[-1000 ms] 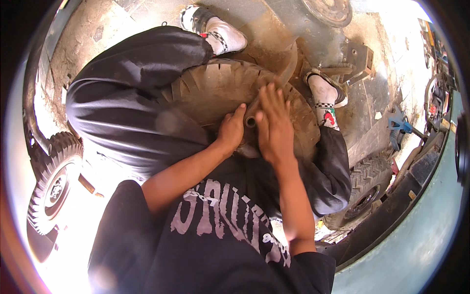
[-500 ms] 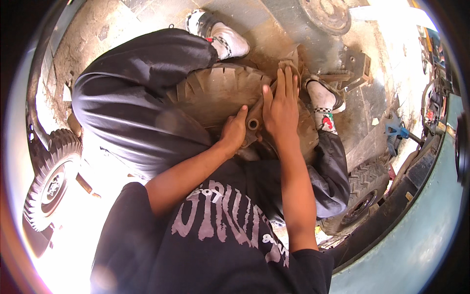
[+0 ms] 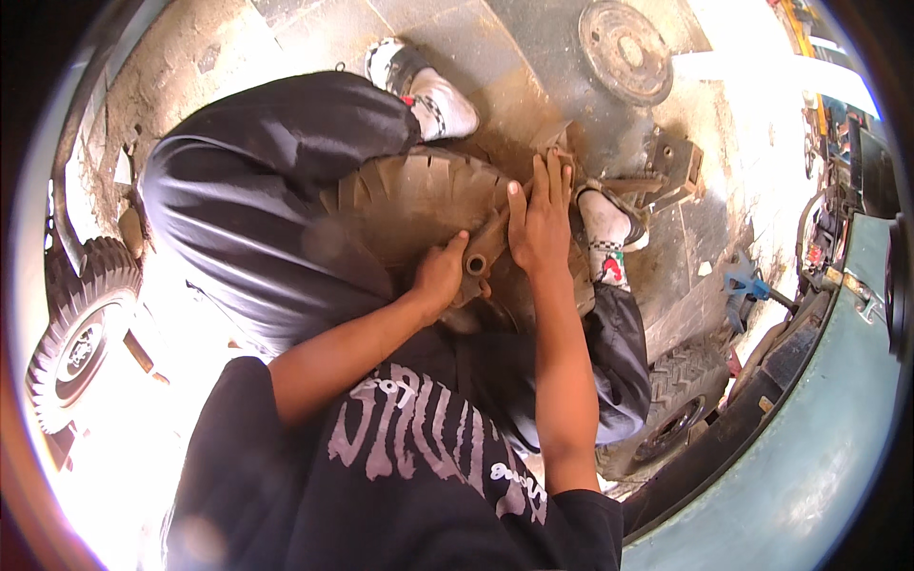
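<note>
The head-worn camera perches above and behind the left hand and right hand, near them, its wide view facing down.

Two hands, one metal disc, apparently three tyres.

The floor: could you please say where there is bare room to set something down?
Bare floor shows between the left foot and the disc, and between the right foot and the blue tool, around a scrap. The tyre is crowded by the left hand, right hand and metal part.
</note>
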The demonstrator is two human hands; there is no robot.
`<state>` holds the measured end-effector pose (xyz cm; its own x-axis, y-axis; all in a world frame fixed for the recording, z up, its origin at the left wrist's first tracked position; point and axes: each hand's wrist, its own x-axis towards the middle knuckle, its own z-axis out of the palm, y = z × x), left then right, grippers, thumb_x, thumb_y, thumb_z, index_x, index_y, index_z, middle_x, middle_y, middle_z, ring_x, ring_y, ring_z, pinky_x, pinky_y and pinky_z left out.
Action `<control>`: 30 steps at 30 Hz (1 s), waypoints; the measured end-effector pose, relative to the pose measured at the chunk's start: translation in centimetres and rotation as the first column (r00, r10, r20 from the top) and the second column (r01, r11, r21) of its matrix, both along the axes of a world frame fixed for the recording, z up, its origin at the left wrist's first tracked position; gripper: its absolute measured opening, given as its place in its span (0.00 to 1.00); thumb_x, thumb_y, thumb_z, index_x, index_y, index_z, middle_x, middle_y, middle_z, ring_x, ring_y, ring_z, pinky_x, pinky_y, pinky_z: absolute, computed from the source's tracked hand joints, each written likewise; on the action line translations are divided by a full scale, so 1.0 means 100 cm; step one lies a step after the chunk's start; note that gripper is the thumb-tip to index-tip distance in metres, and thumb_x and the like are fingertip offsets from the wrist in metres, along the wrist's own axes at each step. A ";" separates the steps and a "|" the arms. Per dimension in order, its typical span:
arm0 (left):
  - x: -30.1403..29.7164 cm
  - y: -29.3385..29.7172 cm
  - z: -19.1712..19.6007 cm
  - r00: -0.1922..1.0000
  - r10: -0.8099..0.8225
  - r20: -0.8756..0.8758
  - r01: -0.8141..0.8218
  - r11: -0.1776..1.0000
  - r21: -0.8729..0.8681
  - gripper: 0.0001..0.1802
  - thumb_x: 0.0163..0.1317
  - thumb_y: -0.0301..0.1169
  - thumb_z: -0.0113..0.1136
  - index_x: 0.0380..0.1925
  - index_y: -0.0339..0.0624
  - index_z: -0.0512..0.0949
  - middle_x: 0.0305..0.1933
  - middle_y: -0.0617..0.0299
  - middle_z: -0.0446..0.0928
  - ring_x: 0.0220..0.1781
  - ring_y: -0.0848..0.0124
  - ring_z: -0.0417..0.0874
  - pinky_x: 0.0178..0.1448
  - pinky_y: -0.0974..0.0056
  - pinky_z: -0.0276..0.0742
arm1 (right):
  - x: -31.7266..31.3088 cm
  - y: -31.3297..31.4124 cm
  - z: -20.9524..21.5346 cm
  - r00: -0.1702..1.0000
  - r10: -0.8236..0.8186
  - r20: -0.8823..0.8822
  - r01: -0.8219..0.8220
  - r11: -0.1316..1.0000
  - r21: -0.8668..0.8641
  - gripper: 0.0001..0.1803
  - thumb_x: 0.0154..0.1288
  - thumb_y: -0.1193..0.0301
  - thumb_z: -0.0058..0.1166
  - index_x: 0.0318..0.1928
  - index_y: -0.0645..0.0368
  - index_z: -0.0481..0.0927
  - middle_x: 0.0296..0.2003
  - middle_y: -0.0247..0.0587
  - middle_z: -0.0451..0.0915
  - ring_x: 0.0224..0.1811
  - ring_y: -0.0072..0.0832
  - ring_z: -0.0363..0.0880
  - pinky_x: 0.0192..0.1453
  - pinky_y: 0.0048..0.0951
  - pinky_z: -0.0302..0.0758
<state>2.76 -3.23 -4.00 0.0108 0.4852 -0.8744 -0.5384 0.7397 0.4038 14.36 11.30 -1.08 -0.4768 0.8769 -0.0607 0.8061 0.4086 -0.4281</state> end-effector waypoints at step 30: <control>-0.008 0.010 0.029 0.995 0.061 0.085 -0.065 0.996 0.053 0.36 0.80 0.57 0.49 0.45 0.27 0.85 0.35 0.49 0.87 0.29 0.58 0.89 0.43 0.57 0.84 | 0.018 -0.003 0.004 0.983 -0.018 -0.183 -0.008 0.990 -0.143 0.36 0.84 0.57 0.49 0.83 0.62 0.62 0.83 0.60 0.58 0.88 0.59 0.50 0.89 0.55 0.50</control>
<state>1.98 -2.25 -1.13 0.0500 0.5348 -0.8435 -0.6167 0.6809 0.3951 16.15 11.00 -0.67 -0.4870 0.8680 -0.0975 0.7106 0.3288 -0.6221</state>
